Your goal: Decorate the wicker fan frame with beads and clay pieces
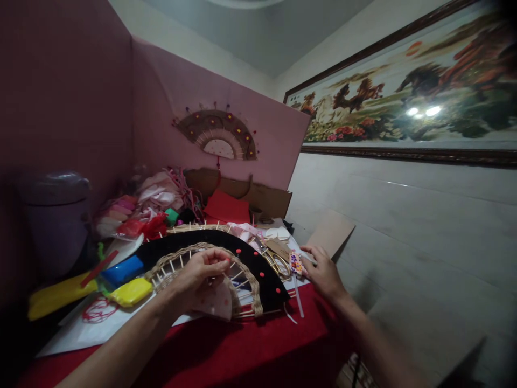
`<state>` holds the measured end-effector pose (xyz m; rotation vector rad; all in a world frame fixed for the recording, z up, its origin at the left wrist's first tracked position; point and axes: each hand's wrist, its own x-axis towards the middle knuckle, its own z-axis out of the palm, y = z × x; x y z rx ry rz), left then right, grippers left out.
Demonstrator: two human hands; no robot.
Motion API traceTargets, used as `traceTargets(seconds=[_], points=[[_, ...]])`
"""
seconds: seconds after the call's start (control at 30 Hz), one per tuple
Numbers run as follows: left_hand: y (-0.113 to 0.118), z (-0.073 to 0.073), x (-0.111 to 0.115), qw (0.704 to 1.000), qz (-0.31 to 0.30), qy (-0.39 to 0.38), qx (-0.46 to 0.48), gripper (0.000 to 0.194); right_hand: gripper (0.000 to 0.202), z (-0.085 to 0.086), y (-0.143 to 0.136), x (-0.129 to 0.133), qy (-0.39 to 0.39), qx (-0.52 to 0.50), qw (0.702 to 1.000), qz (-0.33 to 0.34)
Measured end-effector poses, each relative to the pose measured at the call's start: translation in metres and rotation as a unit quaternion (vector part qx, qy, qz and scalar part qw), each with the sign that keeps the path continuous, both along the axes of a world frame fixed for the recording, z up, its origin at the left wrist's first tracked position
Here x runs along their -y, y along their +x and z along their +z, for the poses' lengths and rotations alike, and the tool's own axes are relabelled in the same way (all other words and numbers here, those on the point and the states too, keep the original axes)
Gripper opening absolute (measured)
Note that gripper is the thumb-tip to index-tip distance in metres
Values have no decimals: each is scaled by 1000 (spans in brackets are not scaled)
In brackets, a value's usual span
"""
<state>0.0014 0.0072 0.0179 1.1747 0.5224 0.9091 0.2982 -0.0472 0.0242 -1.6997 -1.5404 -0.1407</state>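
Observation:
A half-round fan of woven cord and thin sticks with a black band (264, 264) lies on the table, with small red balls (262, 275) dotted along the band's right part. My left hand (208, 267) is over its woven middle, thumb and fingertips pinching a small red ball (228, 260). Below that hand shows a pale pink dotted piece (216, 302) at the fan's base. My right hand (323, 269), right of the fan, is closed round a floral-patterned glue gun (297, 262), partly hidden by the fingers. A translucent glue stick (298, 299) points down from it.
Gold-handled scissors (278, 264) lie behind the right end of the fan. Yellow clay packets (131, 292), a blue packet (123, 271) and red cord (99, 310) are at left. Fabric scraps (159, 188) pile behind. A finished fan (218, 129) hangs on the pink board.

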Motion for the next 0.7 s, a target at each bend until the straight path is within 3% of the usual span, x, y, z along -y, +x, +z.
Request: traceTargets(seconds=[0.13,0.23,0.47,0.7], points=[[1,1,0,1000,11,-11,9,35,51,-12,56,-13,-245,119,962,-32],[0,0,0,1000,5,-15,6,38,51,-20,69,-19,-300,137,944,-3],[2,-7,-1,999,33,3,-14,35,46,-22,69,-21,-242,104,962,68],[4,-7,-4,998,60,22,-1,34,37,-26,80,-22,-152,-56,987,13]])
